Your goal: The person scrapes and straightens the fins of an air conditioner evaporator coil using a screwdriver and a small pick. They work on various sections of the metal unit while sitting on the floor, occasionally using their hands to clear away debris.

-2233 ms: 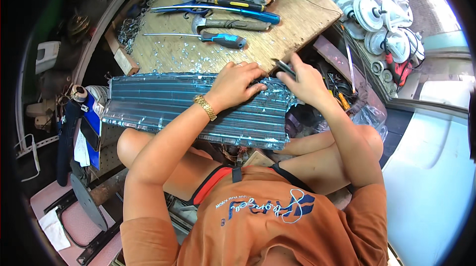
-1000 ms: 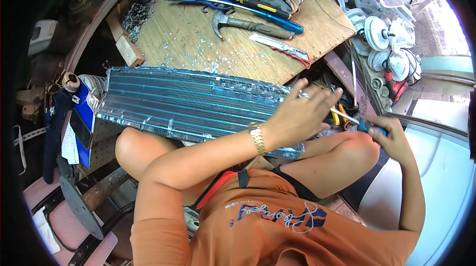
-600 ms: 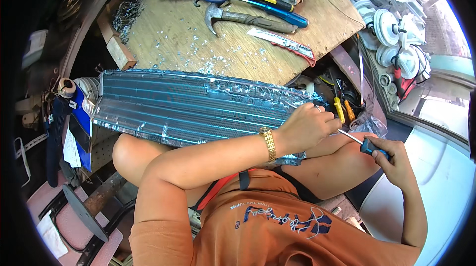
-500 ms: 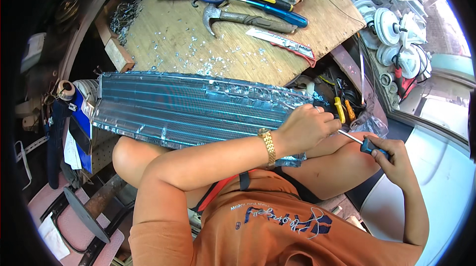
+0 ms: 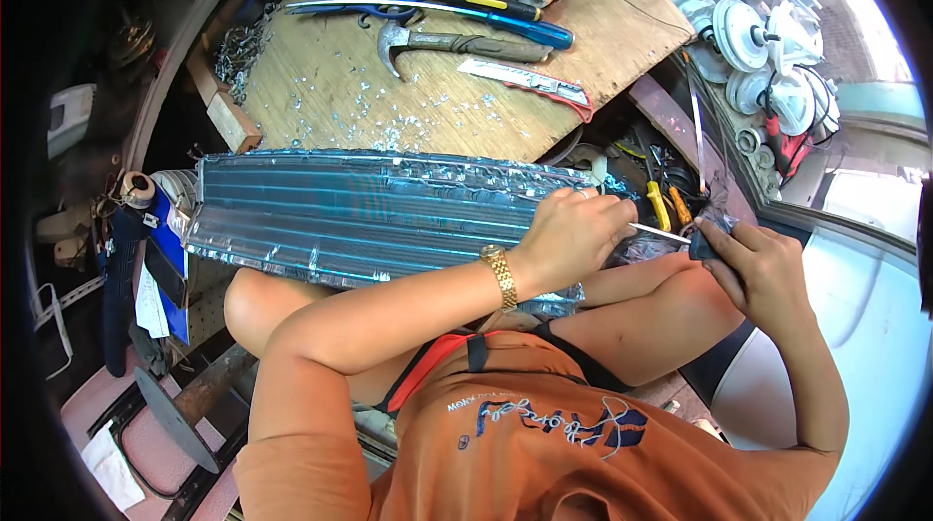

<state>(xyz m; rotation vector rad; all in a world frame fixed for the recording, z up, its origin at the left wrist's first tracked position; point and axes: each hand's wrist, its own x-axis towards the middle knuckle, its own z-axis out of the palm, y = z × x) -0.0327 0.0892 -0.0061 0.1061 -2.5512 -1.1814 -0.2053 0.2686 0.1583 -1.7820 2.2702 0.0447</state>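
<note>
A long finned metal panel [image 5: 321, 215], like a radiator or coil core with ragged silvery edges, lies across my lap and against the board's near edge. My left hand [image 5: 575, 241], with a gold watch on its wrist, is curled closed at the panel's right end. The thin metal shaft of a screwdriver [image 5: 663, 232] runs into its fingers, and its tip is hidden there. To the right, my right hand [image 5: 756, 266] is wrapped round the screwdriver's dark blue handle.
On the wooden board [image 5: 330, 54] are a claw hammer [image 5: 466, 41], a red-and-white utility knife [image 5: 530, 84], a blue-handled tool [image 5: 520, 27] and metal scraps. Yellow-handled tools [image 5: 659, 205] lie beyond my hands. White pulley-like parts [image 5: 743, 35] crowd the right; a dark disc [image 5: 178, 419] stands lower left.
My right hand and the screwdriver have moved up and slightly left, the shaft now lying flatter. The left hand has shifted slightly left and up. The board and its tools sit slightly further left in view.
</note>
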